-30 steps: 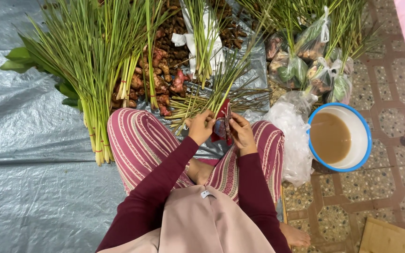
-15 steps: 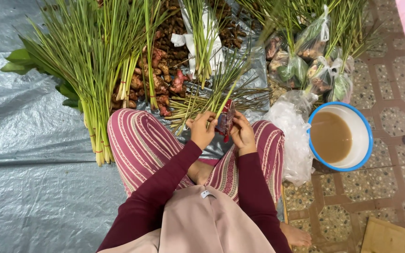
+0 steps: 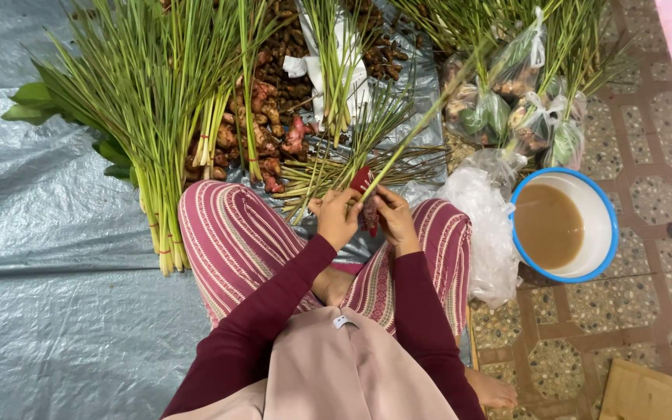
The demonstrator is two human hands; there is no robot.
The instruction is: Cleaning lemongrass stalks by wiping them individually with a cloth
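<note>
Person sitting cross-legged on grey tarp, both hands working in front of lap. Left hand closing around base of lemongrass stalk; right hand pinching stalk beside red-handled tool, blade not visible. Compared with second earlier, stalk now lying longer and more tilted, tip reaching toward bagged produce. Beyond hands: trimmed stalk pile, ginger roots, tied lemongrass bundles. Blue-rimmed bowl of brown liquid sitting well apart at right.
</note>
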